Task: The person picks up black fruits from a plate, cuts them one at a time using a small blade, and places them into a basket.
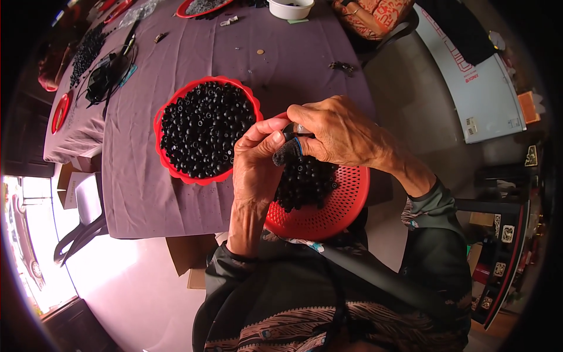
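One piece (288, 131) — apparently black, half-hidden — is pinched above heaped black beads (304, 186).

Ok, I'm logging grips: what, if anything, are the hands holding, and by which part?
The left hand and right hand seem to hold a small dark object of unclear shape; most of it is hidden, so the gripped part cannot be told.
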`<state>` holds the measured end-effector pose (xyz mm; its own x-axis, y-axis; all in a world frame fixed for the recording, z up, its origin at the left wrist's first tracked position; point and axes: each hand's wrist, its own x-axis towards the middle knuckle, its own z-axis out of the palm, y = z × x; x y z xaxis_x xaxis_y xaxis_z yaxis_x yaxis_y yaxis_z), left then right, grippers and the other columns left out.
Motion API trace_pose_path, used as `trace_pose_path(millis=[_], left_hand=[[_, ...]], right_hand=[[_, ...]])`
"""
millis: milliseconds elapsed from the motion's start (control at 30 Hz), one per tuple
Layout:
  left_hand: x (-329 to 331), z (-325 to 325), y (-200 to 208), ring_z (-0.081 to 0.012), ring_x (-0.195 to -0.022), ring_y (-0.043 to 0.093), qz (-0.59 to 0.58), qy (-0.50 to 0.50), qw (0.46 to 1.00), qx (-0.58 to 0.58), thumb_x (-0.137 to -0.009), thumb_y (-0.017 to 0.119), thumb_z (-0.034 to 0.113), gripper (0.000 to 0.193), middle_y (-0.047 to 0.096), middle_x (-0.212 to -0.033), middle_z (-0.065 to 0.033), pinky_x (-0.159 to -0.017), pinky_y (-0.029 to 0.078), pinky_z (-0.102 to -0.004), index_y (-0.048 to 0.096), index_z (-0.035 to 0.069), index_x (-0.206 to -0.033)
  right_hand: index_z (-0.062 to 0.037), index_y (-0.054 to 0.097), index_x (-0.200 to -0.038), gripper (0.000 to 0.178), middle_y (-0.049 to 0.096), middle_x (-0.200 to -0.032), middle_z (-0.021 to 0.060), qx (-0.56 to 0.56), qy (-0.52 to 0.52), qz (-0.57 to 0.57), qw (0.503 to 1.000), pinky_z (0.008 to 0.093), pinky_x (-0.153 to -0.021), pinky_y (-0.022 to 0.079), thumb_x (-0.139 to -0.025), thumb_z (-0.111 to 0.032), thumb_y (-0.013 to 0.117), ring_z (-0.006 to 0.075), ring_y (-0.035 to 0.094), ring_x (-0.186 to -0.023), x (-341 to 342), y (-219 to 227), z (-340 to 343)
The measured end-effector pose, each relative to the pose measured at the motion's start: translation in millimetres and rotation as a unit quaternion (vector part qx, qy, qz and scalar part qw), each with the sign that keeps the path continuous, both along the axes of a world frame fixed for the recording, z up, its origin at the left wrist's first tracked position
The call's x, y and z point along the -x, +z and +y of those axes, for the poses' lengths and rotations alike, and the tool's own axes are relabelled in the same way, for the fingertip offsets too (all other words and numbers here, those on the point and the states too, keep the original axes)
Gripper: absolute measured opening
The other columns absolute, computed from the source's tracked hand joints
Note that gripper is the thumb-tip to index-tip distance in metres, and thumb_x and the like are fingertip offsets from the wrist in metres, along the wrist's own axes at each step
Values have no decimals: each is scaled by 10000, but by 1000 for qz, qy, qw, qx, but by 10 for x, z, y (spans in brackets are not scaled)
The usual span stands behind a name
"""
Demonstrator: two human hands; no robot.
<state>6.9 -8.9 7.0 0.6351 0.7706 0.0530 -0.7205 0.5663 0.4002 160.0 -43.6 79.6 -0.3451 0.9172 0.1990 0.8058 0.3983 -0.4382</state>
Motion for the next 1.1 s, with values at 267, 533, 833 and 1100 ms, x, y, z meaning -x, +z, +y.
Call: trace_pose_path(millis=[267, 533, 833, 1100], left_hand=[[1, -40, 32, -176, -829, 612, 8, 19, 1000, 0, -780, 586, -28, 167, 625, -956, -121, -767, 512, -286, 606, -42, -945], [-21, -60, 18, -187, -822, 617, 2, 20, 1000, -9, -786, 586, -15, 161, 628, -939, -119, -762, 516, -299, 601, -35, -946], [10, -58, 17, -190, -836, 618, 2, -5, 1000, 0, -786, 582, -20, 150, 626, -953, -116, -754, 521, -308, 606, -19, -934], [-10, -48, -22, -192, -844, 614, 4, 14, 1000, 1, -795, 569, -26, 158, 625, -940, -116, -765, 516, -307, 596, -31, -951]], right_hand=[[-10, 480, -784, 247, 524, -635, 113, -3, -4, 4, 1000, 390, -518, 414, -714, -155, 667, 326, 552, -596, -8, -78, 0], [-10, 469, -764, 302, 524, -637, 120, -6, 0, 4, 1000, 391, -513, 413, -734, -238, 664, 335, 542, -591, -32, -74, -12], [-12, 441, -751, 385, 526, -650, 129, 7, 0, 24, 1000, 394, -533, 402, -714, -309, 683, 350, 539, -622, -20, -20, -8], [-12, 448, -748, 330, 532, -648, 121, 14, -2, 13, 1000, 388, -532, 404, -723, -249, 676, 336, 547, -615, -6, -69, -1]])
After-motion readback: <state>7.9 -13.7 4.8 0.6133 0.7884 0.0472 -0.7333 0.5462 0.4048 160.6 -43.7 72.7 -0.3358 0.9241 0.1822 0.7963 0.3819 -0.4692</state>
